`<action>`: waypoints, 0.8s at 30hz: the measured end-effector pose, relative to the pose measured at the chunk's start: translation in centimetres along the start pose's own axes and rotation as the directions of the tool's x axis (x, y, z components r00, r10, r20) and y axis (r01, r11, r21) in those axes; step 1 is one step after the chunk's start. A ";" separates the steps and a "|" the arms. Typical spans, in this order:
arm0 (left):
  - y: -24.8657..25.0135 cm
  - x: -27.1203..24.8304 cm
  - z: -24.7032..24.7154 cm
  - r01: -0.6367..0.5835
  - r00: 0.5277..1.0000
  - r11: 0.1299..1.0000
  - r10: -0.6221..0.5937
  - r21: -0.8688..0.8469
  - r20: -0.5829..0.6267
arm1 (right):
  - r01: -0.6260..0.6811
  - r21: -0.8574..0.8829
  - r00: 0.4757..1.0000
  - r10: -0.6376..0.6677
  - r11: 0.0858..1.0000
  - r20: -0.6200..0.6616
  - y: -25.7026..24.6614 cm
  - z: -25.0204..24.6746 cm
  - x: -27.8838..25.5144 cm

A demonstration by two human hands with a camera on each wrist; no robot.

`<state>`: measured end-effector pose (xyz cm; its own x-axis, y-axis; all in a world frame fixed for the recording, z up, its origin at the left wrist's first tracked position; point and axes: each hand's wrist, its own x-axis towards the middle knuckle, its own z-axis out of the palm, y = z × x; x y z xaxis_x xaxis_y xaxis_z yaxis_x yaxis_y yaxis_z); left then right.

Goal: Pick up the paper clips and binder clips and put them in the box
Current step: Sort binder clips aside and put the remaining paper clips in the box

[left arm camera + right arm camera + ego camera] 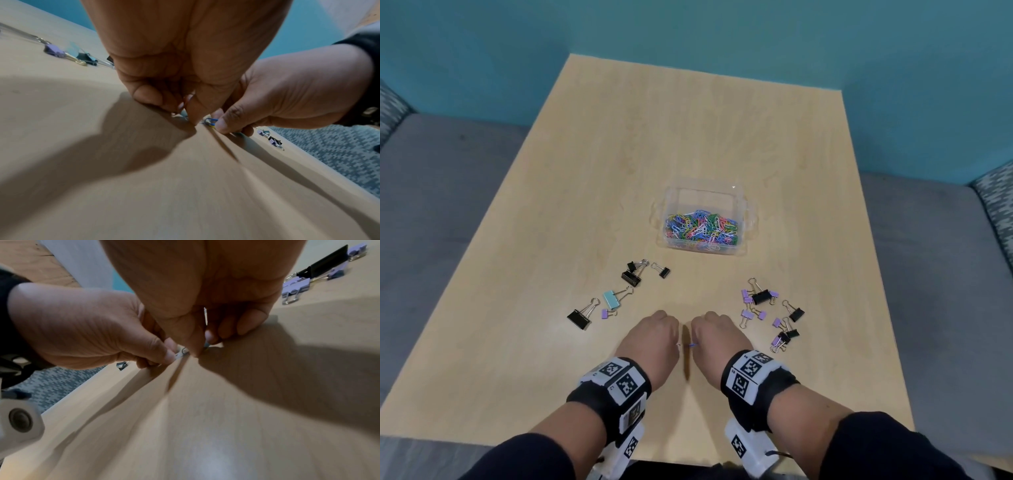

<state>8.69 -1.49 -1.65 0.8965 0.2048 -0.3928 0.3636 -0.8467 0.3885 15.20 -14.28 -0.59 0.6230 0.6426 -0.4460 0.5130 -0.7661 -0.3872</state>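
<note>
Both hands are sitting knuckles-up at the near middle of the table (585, 212), almost touching each other. The left hand (650, 337) is curling its fingers down onto the wood and pinching a small pale paper clip (179, 355) between thumb and fingertip, right at the surface. The right hand (717, 335) is doing the same beside it, its thumb and forefinger closing on a blue clip (210, 121), which is also peeking out between the two wrists in the head view.

The clear box (703, 219) is standing beyond the hands, well apart from them, and colourful paper clips (702, 229) are lying piled inside it.

Binder clips are lying scattered on either side. To the left, black ones (631, 274), a teal one (611, 298) and a small purple one (605, 312) are resting between the left hand and the box. To the right, a cluster of purple and black binder clips (770, 313) is lying just beside the right hand.

A teal wall (722, 34) is standing behind the table.
</note>
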 end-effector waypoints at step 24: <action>1.3 -1.1 -0.4 -0.013 0.999 0.983 0.004 0.185 0.048 | 0.102 -0.049 0.995 -0.102 0.994 0.007 0.7 -0.1 -1.0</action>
<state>8.26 -2.68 -0.39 0.8848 0.1773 -0.4308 0.2987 -0.9256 0.2326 14.99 -15.46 -0.28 0.5633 0.7175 -0.4097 0.6024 -0.6960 -0.3907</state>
